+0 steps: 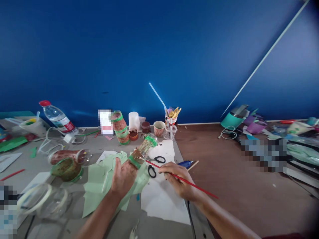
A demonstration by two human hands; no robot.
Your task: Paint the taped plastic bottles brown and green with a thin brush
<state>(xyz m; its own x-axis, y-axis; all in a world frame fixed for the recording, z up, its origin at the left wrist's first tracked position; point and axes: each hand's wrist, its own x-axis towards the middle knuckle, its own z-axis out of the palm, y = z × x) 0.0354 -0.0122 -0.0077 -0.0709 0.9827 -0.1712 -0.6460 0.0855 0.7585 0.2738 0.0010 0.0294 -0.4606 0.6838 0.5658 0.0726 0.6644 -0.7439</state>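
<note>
My left hand (pixel 124 177) holds a clear plastic bottle (pixel 144 148) by its near end, with the thumb raised. Green bands ring the bottle, and brown paint covers part of it. The left fingers are mostly hidden behind or inside the bottle. In my right hand (pixel 178 179) is a thin red paintbrush (pixel 189 183), gripped like a pen, its tip at the bottle's painted side. Black-handled scissors (pixel 152 171) lie between the two hands on white paper (pixel 164 202). Crumpled light green paper (pixel 97 187) spreads under the left hand.
A painted bottle (pixel 119 127) with green bands stands at the back, near a paint pot (pixel 133 134) and a paper cup (pixel 159 128). To the left are a water bottle (pixel 58 118), a green-rimmed bowl-like piece (pixel 66 169) and clear plastic pieces (pixel 53 202). A blue tool (pixel 185 164) lies right.
</note>
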